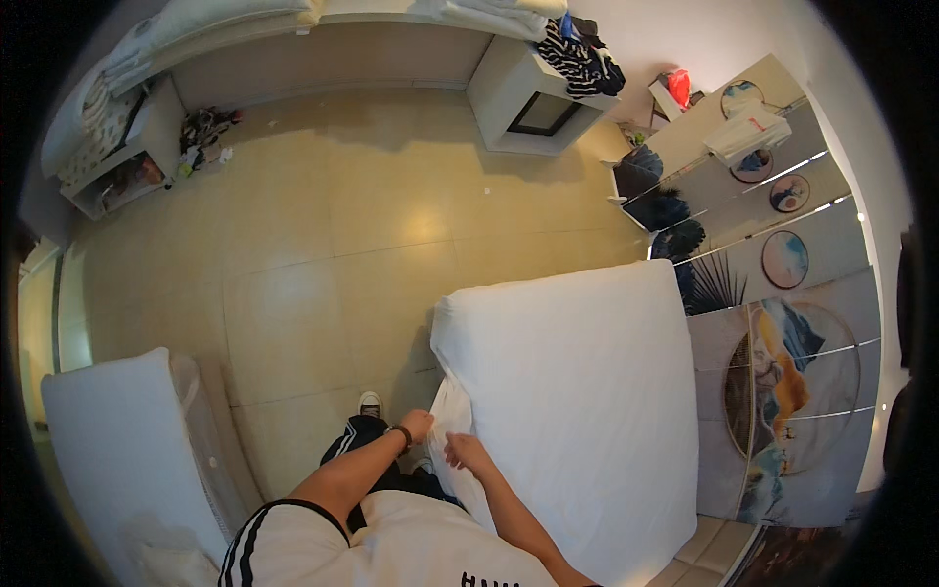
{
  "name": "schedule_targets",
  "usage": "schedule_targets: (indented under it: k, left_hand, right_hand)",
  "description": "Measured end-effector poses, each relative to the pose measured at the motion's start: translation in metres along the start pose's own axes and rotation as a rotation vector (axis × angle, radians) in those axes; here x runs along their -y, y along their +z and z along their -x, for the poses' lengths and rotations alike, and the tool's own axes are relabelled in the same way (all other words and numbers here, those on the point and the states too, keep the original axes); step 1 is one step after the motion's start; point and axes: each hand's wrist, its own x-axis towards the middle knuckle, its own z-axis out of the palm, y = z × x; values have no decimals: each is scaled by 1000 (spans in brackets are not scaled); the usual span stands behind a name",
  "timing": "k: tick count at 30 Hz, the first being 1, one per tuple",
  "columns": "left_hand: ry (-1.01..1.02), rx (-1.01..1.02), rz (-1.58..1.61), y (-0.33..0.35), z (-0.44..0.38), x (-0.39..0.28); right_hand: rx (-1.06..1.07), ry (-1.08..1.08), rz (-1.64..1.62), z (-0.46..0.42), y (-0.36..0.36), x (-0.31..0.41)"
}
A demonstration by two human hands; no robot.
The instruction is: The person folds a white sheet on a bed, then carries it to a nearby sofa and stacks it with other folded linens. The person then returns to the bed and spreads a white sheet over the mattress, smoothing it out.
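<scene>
A white fitted sheet [579,367] covers a mattress before me, with loose folds hanging along its near-left side. My left hand [418,425], with a dark band on the wrist, is closed at the outer edge of that hanging part and pinches the fabric. Just to the right, my right hand [466,451] hovers over or lightly touches the folds at the mattress side. Its fingers are loosely bent and apart, and no cloth shows between them.
A second bed [117,440] with a pale cover stands at left. Tiled floor [293,308] lies between. A white cabinet [528,110] carries a pile of clothes [583,62]. Wardrobe panels with printed pictures [785,396] line the right. Clutter [205,136] lies by a low unit.
</scene>
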Motion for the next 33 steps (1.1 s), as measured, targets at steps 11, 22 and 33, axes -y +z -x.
schedule_targets:
  k: [11, 22, 33]
  left_hand:
    - [63, 125, 308, -61, 104, -66]
    - [-384, 67, 763, -38, -49, -58]
    - [-400, 109, 563, -48, -73, -55]
  right_hand:
    - [-47, 117, -13, -103, 25, 37]
    - [15, -422, 487, -28, 9, 83]
    - [131, -437, 615, 9, -16, 132]
